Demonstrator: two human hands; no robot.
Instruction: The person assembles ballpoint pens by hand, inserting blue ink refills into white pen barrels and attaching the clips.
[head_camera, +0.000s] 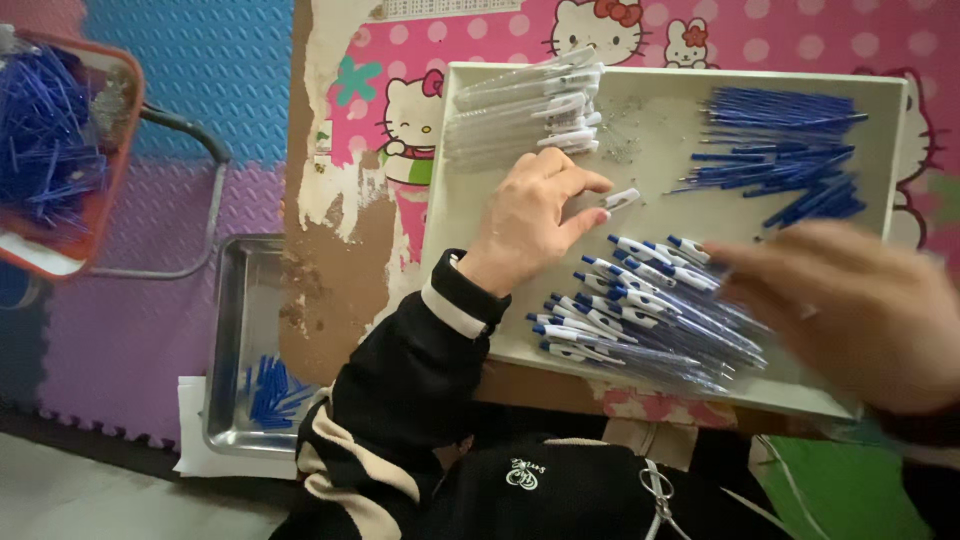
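Note:
A white tray (660, 120) lies on a small table in front of me. My left hand (530, 215) rests on the tray and pinches a clear pen barrel with a white tip (620, 198). Behind it sits a stack of clear pen barrels (525, 112). A pile of blue ink refills (780, 155) fills the tray's far right. Several assembled clear pens with blue and white ends (640, 310) lie in a heap near the front. My right hand (850, 305), blurred, hovers over that heap's right side; whether it holds anything cannot be seen.
The table (340, 270) has a pink cartoon-cat cover, torn at the left. A metal tray (245, 350) with blue parts sits on the floor at the left. An orange-rimmed bin (60, 150) of blue refills stands at the far left on foam mats.

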